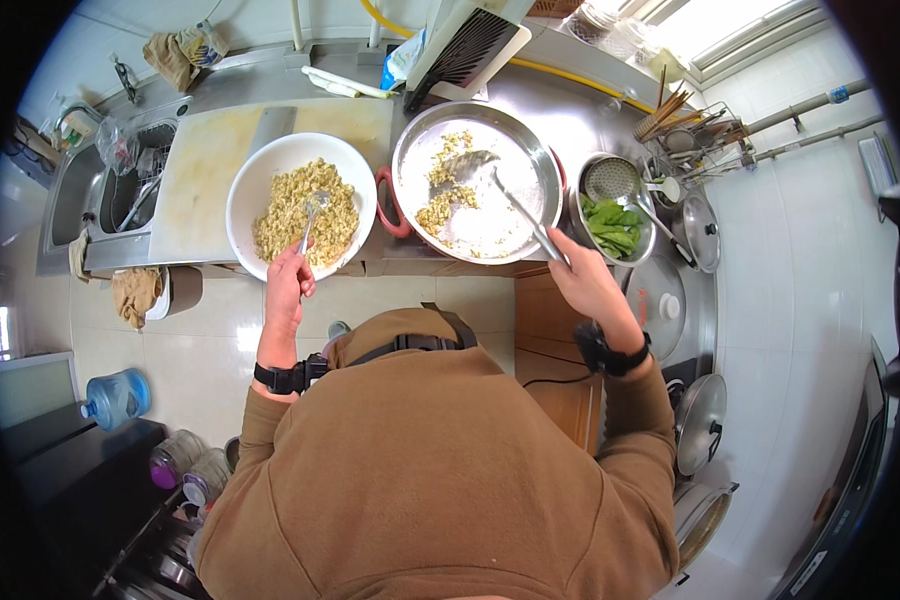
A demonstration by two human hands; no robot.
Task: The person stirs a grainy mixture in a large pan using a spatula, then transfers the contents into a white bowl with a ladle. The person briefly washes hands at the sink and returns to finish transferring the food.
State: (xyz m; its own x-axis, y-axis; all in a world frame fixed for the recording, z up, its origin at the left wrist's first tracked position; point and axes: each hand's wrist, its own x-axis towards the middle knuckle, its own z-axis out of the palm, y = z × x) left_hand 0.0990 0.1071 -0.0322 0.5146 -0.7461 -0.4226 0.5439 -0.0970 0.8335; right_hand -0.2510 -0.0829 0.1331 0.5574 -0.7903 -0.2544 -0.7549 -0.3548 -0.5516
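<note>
My left hand (289,279) grips the handle of a metal fork (314,210). Its head rests in a yellowish, crumbly food mixture (285,202) that fills much of a large white bowl (242,196). Held in my right hand (583,276) is a long-handled metal spatula (521,206). The spatula's blade lies inside a wide, shallow steel pan (510,139), against smaller clumps of a similar mixture (444,210). A red handle (391,202) sticks out below the pan's left side, close to the bowl.
Right of the pan, a metal pot (637,256) holds green leaves (611,229), a perforated skimmer (611,178) and a ladle (664,225). A pale cutting board (202,172) bears a cleaver (274,124) behind the bowl. The sink (82,199) is far left; scallions (341,81) lie at the back.
</note>
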